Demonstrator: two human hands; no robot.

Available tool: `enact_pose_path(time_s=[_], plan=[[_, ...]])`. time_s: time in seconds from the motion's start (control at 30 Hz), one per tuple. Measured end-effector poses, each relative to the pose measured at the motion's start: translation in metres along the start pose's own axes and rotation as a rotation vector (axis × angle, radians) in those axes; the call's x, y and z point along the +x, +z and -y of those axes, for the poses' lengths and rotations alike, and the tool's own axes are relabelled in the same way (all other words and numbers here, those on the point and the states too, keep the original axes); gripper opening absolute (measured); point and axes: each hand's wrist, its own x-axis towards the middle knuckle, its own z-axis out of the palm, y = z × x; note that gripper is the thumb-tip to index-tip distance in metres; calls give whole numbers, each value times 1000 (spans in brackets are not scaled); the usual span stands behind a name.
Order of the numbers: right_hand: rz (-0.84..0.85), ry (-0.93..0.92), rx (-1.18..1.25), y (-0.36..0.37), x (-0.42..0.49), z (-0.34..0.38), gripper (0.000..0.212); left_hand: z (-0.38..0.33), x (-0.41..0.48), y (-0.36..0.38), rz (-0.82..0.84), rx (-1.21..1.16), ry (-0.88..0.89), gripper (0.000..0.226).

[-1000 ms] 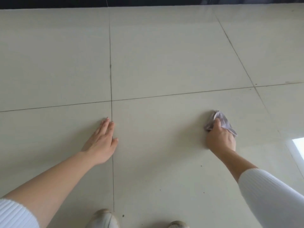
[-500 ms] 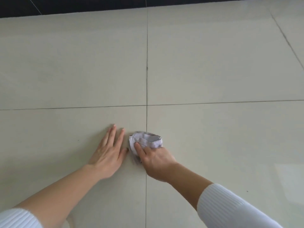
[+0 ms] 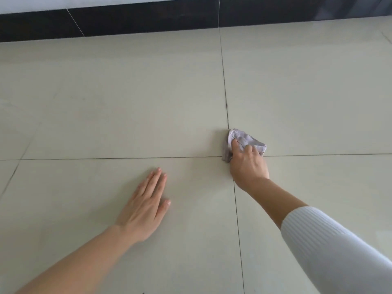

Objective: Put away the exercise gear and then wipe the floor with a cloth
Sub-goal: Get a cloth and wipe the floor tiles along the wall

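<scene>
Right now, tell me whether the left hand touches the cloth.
Apart. The head view shows the left hand flat on the floor, a stretch of bare tile between it and the cloth, which the right hand grips.

floor [image 3: 106,92]: pale tiles | cloth [image 3: 244,137]: crumpled where grout lines [image 3: 106,158] cross | left hand [image 3: 146,206]: flat on tile

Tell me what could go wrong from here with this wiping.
1. The cloth is bunched small under the right hand, so strokes may leave unwiped strips of floor.
2. The left hand lies flat on the floor; if it bears weight and the surface is damp, it could slip.
3. The dark mark in the grout line beyond the cloth may be missed.
</scene>
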Motion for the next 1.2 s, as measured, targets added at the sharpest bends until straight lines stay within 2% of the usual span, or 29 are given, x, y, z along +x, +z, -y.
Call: enact_pose_path(time_s=[0.1,0.2,0.3,0.37,0.43,0.5,0.57,0.7,0.8,0.87,0.9,1.0,1.07,1.13,1.2], plan=[[7,1,-14,7,-10,11,51,27,16,-1,-40,-36,-152,88],[-11,-23,-10,12,-16,22,49,50,34,-7,-40,-55,-225,91],[12,-226,4,20,-24,40,47,64,52,-11,-69,-78,-243,93],[67,-342,-58,26,-20,45,53,66,61,-14,-104,-85,-239,92],[43,-405,-100,27,-5,43,59,69,65,-15,-133,-95,-216,90],[-29,-356,-91,20,19,41,62,74,68,-15,-152,-102,-183,87],[-66,-224,-78,10,47,39,62,83,71,-15,-171,-120,-163,83],[-4,136,27,-10,103,43,54,103,89,-21,-197,-87,-166,83],[25,236,14,-11,124,61,52,112,112,-25,-234,-107,-168,78],[-8,72,-10,0,115,79,54,116,129,-29,-265,-148,-227,74],[-31,-103,-11,7,103,88,56,118,137,-30,-271,-159,-273,71],[46,-575,-29,11,69,98,57,122,152,-28,-300,-148,-359,67],[51,-734,-73,6,75,86,51,120,153,-26,-355,-142,-369,68],[-16,-642,-93,-3,106,73,49,119,153,-24,-387,-165,-384,67],[-104,-305,-75,-9,148,58,53,120,152,-26,-398,-188,-384,66]])
